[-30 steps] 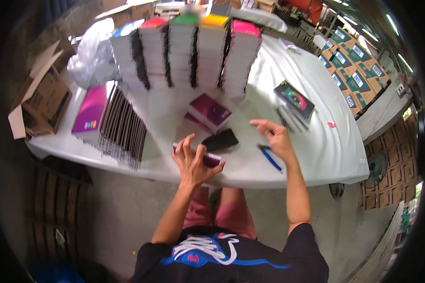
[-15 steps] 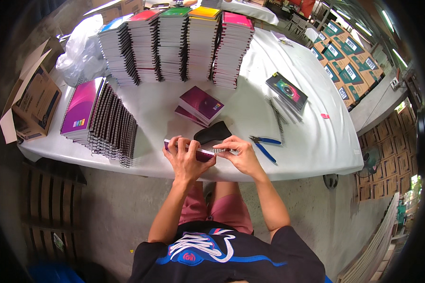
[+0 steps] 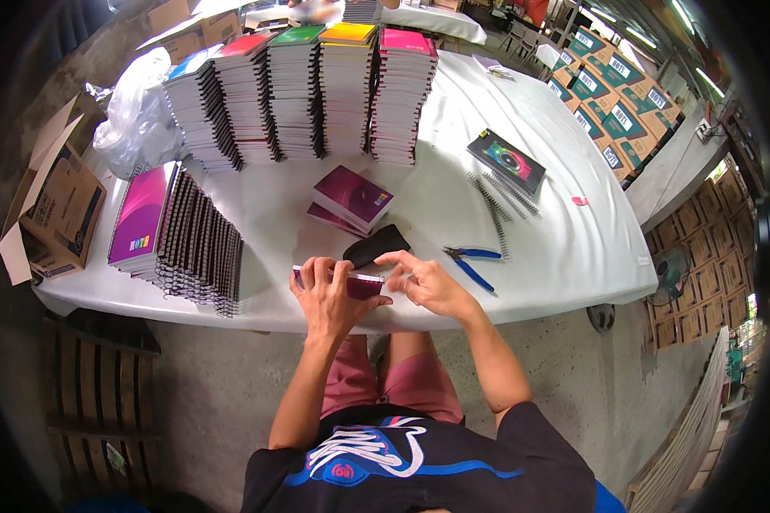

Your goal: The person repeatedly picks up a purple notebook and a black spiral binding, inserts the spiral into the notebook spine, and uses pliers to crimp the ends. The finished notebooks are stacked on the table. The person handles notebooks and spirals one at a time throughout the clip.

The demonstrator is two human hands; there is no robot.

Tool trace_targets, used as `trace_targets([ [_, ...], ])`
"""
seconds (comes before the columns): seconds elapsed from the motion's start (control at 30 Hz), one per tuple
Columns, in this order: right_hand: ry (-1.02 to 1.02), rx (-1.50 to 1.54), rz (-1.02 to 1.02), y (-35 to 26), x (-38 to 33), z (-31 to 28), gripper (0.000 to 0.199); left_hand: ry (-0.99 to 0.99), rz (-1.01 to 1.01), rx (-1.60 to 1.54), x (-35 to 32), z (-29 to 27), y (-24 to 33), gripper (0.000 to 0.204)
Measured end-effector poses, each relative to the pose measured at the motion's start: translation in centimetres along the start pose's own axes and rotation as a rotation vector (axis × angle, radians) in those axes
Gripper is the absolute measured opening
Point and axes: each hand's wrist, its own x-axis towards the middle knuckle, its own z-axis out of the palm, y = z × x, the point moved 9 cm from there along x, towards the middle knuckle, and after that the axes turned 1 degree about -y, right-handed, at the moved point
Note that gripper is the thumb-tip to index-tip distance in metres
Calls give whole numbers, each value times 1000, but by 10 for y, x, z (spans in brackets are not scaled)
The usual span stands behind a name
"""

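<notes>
Purple notebook (image 3: 364, 285) is clamped in the left hand (image 3: 323, 295), held on edge at the near side of the bench (image 3: 573, 269), apparently so the upper edge is left exposed. The right hand (image 3: 421, 282) is held just beside the notebook's right end, fingers blurred; can't tell if anything is pinched. Blue-handled pliers (image 3: 472, 270) are parked rightward, presumably for easy reach.

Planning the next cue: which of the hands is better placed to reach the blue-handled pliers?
Right hand, I'd judge: it is nearer the pliers, while the left hand grips the purple notebook.
</notes>
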Motion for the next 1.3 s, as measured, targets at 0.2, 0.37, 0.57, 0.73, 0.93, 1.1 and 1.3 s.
trace_targets([
  [0.2, 174, -297, -441, -23, -5, -2, 23, -1, 58, -39, -3, -3, -7, 51],
  [0.37, -115, -190, 13, 11, 28, -2, 25, -37, 88, -99, -2, -6, -7, 46],
  [0.57, 130, -1010, -342, 44, 67, 3, 45, -37, 181, -108, 1, -13, 2, 47],
  [0.73, 137, 236, -238, 35, 45, -33, 30, -44, 174, -125, 0, -12, 3, 50],
  [0.93, 9, 118, -52, 56, 13, -10, 33, -120, 175, -178, -2, 2, 14, 48],
  [1.1, -87, 97, -293, -3, -5, -11, 32, -170, 196, -210, -1, 7, 12, 48],
  [1.3, -69, 245, -466, -24, -6, -9, 26, -176, 240, -234, -1, 13, 5, 46],
])
